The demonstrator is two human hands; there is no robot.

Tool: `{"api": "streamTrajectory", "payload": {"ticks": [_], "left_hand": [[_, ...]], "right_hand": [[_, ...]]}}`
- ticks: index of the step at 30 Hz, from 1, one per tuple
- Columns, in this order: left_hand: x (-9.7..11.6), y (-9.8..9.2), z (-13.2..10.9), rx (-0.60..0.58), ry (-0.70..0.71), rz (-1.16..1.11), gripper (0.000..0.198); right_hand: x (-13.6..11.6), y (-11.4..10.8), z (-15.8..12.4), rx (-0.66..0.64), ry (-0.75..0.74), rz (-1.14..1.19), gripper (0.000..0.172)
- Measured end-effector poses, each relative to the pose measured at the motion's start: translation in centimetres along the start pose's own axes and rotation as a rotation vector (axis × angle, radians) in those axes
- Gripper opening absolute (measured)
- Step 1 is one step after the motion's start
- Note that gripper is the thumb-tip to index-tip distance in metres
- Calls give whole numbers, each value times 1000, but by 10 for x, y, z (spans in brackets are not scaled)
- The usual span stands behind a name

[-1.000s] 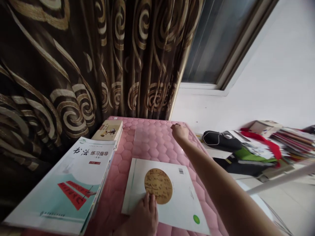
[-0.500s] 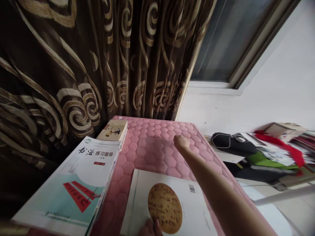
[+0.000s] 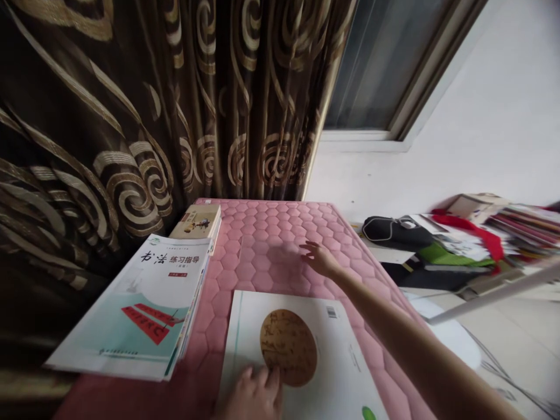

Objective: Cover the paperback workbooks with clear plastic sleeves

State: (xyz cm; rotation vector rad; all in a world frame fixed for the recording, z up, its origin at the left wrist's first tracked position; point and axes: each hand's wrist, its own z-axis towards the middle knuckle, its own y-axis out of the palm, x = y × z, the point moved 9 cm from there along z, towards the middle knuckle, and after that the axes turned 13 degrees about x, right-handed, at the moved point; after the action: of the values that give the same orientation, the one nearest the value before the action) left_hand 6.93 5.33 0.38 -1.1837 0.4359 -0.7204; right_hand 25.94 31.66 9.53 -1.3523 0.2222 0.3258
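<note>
A white book (image 3: 336, 356) with a brown oval of handwriting lies flat on the pink quilted surface (image 3: 262, 219). My left hand (image 3: 256, 394) rests on its lower left part with the fingers apart. Beyond the book, my right hand (image 3: 320, 259) is over the pink surface, fingers spread, holding nothing. A faint see-through sheet (image 3: 262, 254) seems to lie under and left of my right hand. At the left sits a stack of books topped by a white and teal one (image 3: 149, 315), with a smaller tan book (image 3: 196, 223) behind it.
Patterned brown curtains (image 3: 175, 105) hang behind the surface and along its left side. To the right, lower down, are a black case (image 3: 391, 232), green cloth (image 3: 450, 255), a red strap (image 3: 476, 227) and piled books (image 3: 527, 227). A pale bar (image 3: 494, 289) slants at the right.
My right hand has gone from a closed fist to spread fingers. More of my left hand now shows on the white book. The whole view has shifted slightly.
</note>
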Motion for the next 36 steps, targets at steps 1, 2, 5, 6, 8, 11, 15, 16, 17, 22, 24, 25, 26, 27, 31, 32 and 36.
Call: {"api": "streamTrajectory", "payload": {"ticks": [1, 2, 5, 6, 8, 11, 15, 16, 17, 22, 24, 25, 26, 27, 31, 32, 36], "left_hand": [[-3, -7, 0, -33, -2, -17, 34], [-4, -14, 0, -65, 8, -35, 36], [-3, -30, 0, -148, 55, -98, 45], [-3, -33, 0, -164, 61, -112, 50], [-4, -36, 0, -169, 63, -122, 57], [-4, -37, 0, -138, 79, -116, 56], [-5, -41, 0, -112, 106, -107, 49], [-6, -43, 1, -110, 107, -103, 46], [-6, -46, 2, -108, 108, -99, 42], [-6, -63, 6, -99, 75, -67, 32], [-11, -76, 11, -52, 13, -25, 28], [-16, -85, 14, -4, -23, -9, 24], [-21, -94, 18, 58, -58, -2, 21], [-28, -104, 21, 134, -95, -7, 19], [-78, -133, 18, 573, -376, -164, 11], [-96, -133, 12, 698, -500, -239, 24], [-149, -95, -1, 931, -947, -658, 48]], "right_hand": [[-1, -1, -20, -22, -35, 67, 38], [-5, -3, -43, -48, -86, 165, 36], [-20, -17, -127, -84, -270, 353, 39], [-25, -22, -155, -93, -322, 363, 41], [-36, -27, -209, -125, -439, 335, 44], [-45, -31, -261, -84, -542, 234, 60], [-45, -20, -282, -99, -551, 149, 62], [-43, -16, -282, -113, -536, 142, 61], [-42, -14, -281, -125, -522, 141, 59], [-48, -21, -279, -117, -540, 172, 35], [-55, -28, -281, -84, -554, 191, 25], [-55, -31, -280, -56, -535, 196, 21], [-54, -35, -278, -19, -497, 193, 20], [-51, -38, -274, 27, -451, 179, 24], [-39, -62, -245, 307, -384, 60, 35], [-37, -69, -235, 378, -386, 26, 36], [-33, -90, -186, 548, -368, -89, 43]]}}
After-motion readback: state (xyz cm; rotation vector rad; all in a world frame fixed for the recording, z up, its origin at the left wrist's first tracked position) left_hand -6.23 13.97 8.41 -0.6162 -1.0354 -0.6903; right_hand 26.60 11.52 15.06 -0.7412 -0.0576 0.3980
